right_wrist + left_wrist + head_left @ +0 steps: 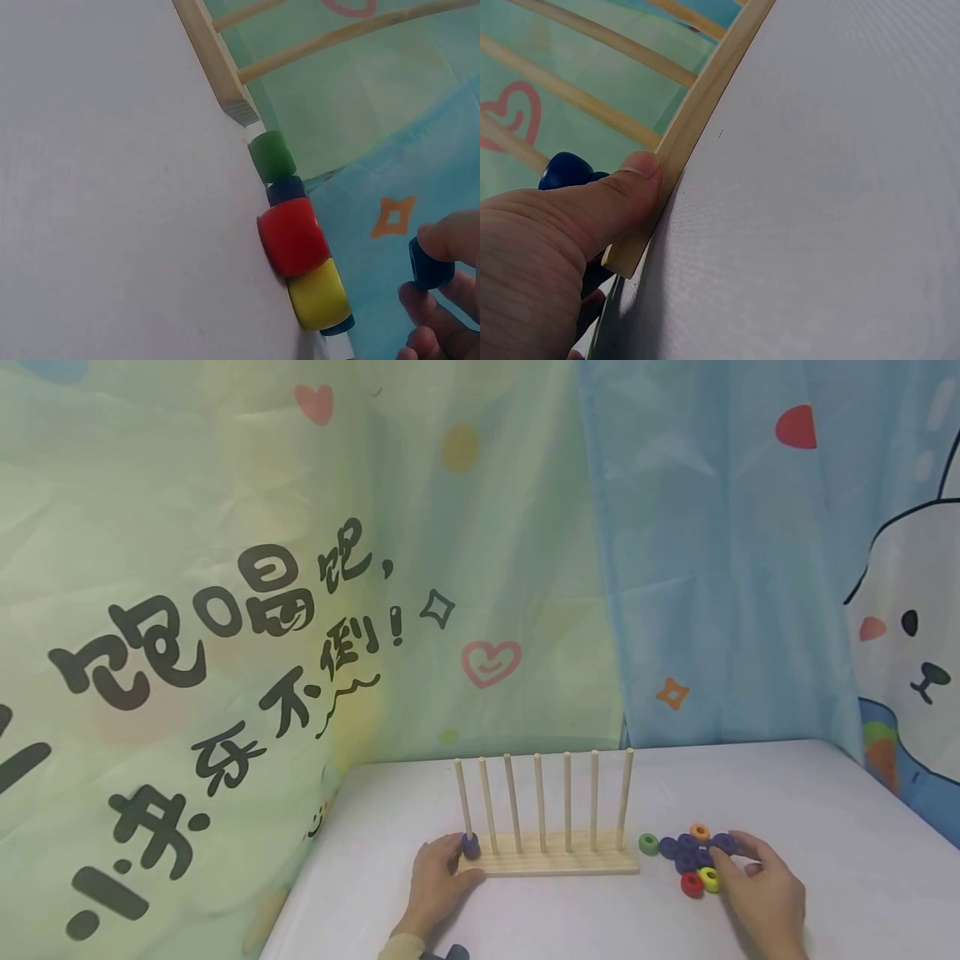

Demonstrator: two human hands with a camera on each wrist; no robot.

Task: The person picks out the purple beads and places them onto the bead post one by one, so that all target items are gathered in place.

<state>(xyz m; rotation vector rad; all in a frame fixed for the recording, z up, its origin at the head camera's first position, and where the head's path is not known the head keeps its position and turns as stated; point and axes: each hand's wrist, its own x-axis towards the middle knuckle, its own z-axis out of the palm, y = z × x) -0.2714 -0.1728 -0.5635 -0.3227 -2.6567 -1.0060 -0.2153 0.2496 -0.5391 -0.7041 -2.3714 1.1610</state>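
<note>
A wooden peg rack [558,862] with a row of upright pegs stands on the white table. My left hand [437,881] grips the left end of its base, the thumb lying along the front edge in the left wrist view. Dark blue beads [470,847] sit at the bottom of the leftmost peg, beside the left fingers. To the right of the rack, my right hand [767,893] pinches a dark blue bead [429,268] between thumb and fingers. In the right wrist view this bead is held above the table surface, apart from the loose beads.
Loose beads lie grouped right of the rack: a green bead [648,843], an orange bead [700,833], a red bead [692,885], a yellow bead [709,880] and several dark blue ones [686,862]. Printed curtains [487,568] hang behind the table [577,918].
</note>
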